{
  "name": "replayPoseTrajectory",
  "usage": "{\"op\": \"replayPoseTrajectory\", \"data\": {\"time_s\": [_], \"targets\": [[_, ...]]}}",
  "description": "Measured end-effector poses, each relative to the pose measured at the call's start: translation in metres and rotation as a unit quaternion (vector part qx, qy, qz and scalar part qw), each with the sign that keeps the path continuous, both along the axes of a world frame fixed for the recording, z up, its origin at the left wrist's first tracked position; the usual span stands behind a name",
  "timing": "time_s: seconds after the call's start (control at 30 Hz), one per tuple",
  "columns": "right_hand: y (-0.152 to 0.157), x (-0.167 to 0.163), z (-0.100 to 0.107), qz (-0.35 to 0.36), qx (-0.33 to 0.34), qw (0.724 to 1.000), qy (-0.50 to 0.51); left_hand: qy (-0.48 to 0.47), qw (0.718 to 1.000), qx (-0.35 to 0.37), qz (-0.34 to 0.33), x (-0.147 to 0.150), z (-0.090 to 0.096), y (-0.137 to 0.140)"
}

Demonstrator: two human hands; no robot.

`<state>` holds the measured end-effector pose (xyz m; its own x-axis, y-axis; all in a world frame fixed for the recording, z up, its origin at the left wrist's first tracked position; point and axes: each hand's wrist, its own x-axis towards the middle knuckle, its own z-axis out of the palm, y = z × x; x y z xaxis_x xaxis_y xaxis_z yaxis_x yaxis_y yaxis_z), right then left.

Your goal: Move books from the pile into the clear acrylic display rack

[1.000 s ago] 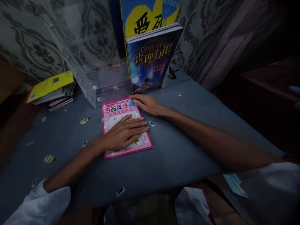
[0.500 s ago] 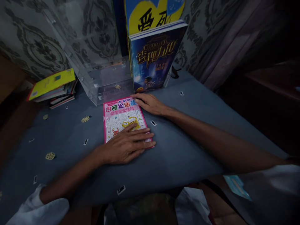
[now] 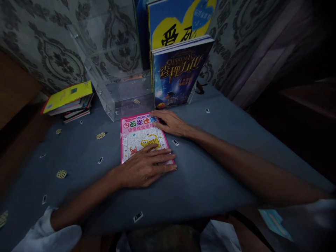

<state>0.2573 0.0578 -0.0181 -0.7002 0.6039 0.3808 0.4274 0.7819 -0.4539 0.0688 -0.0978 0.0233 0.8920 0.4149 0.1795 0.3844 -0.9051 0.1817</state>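
A pink-bordered picture book (image 3: 139, 137) with a yellow striped cat and a red fox on its cover lies flat on the grey tablecloth (image 3: 204, 175). Across its lower part rests my left hand (image 3: 147, 165), fingers stretched out and spread, hiding the bottom of the cover. My right hand (image 3: 169, 122) touches the book's upper right corner, its fingers extended and slightly apart. Just behind the book, a dark blue book (image 3: 181, 75) with gold lettering stands upright in a clear acrylic rack (image 3: 105, 94).
In the rack's right section, a taller blue and yellow book (image 3: 172, 26) stands behind the dark blue one. To the left lies a stack of books topped by a yellow book (image 3: 69, 96). A patterned wall (image 3: 52, 42) and a curtain (image 3: 259, 59) border the table's back.
The whole view has shifted slightly, so everything appears a little lower and further right. Both hands stay on the pink book, with little visible change in their pose.
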Motion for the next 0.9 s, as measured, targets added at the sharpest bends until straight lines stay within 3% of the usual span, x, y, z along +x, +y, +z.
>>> {"op": "replayPoseTrajectory", "data": {"time_s": [0.4, 0.9], "targets": [[0.001, 0.001, -0.003, 0.003, 0.014, 1.000, -0.011, 0.003, 0.999, 0.029, 0.027, -0.002, 0.006, -0.016], [0.001, 0.003, -0.005, -0.004, 0.009, 1.000, -0.007, -0.028, 0.994, 0.010, 0.108, -0.050, 0.014, -0.058]]}}
